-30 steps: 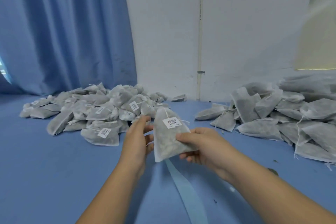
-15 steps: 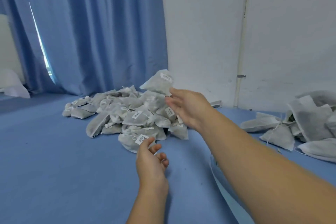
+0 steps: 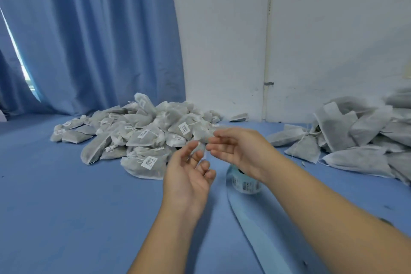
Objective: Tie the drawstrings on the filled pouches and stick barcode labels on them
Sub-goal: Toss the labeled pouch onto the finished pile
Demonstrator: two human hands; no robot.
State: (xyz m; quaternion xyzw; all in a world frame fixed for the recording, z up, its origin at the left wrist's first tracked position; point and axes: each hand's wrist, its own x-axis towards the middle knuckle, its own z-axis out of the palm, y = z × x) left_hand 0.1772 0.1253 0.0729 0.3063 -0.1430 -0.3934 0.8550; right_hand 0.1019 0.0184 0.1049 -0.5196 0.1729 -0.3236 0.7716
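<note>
Loosely, left hand (image 3: 189, 178) and right hand (image 3: 241, 151) fingers apart, heaped gauzy grey pouches (image 3: 142, 138), round label roll (image 3: 243, 183)

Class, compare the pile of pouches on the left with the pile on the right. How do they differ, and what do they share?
Many pouches in the left pile carry white barcode labels; none show on the right pile. Left pile necks look cinched with string; the right pile has several flat, open tops. Both are heaps of grey filled pouches on the blue surface.
</note>
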